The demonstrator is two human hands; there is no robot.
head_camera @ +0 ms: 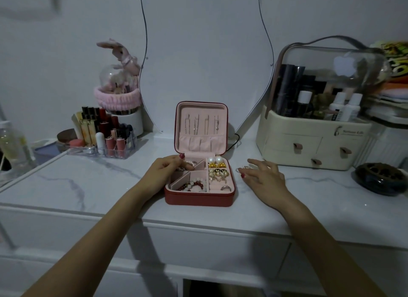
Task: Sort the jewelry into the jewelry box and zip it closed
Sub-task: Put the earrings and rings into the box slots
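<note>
Two hands at the open jewelry box (199, 199); left hand (164, 172) curls fingers into its upper-left compartment, grip unclear; right hand (263, 175) spreads wide over loose rings (242, 169) on the table (88, 186).

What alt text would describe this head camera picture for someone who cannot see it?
An open red jewelry box sits on a marble dresser top. The left hand reaches into its back compartments, and the right hand touches small silver jewelry beside it.

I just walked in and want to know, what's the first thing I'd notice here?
The open red jewelry box in the middle of the white table, its pink trays holding pearl earrings and a beaded bracelet. Both hands are busy: the left hand reaches into the box, and the right hand touches small jewelry beside it.
</note>
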